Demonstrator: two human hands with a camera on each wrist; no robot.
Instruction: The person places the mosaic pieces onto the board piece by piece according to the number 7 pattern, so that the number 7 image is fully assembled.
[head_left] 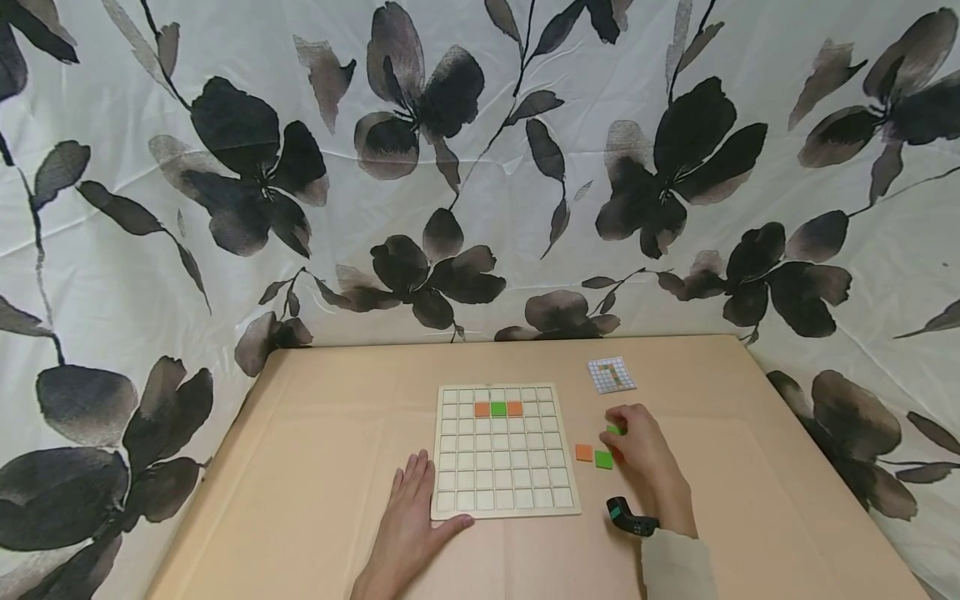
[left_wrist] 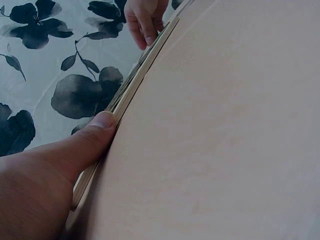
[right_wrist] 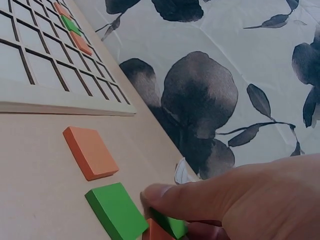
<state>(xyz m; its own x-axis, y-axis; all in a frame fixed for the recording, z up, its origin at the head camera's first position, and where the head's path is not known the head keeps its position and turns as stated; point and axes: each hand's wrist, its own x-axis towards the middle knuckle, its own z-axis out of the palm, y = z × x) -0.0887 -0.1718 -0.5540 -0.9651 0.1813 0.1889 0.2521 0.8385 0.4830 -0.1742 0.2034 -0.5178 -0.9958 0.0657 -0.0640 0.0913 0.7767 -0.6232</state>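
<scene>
A square wooden grid board (head_left: 504,514) lies on the table, with an orange tile (head_left: 482,409), a green tile (head_left: 498,409) and another orange tile (head_left: 514,409) side by side in one of its upper rows. My left hand (head_left: 408,521) rests at the board's lower left corner, fingers straight along the side and thumb on the near edge. To the right of the board, my right hand (head_left: 647,450) pinches a green tile (right_wrist: 174,226) between thumb and fingers. Below it, an orange tile (right_wrist: 157,232) is partly hidden. A loose orange tile (head_left: 583,452) and green tile (head_left: 603,459) lie beside that hand.
A small printed card (head_left: 611,376) with a coloured grid pattern lies beyond the right hand. Floral cloth (head_left: 540,208) hangs behind the table (head_left: 330,417) and along its sides. A dark band (head_left: 632,518) circles the right wrist.
</scene>
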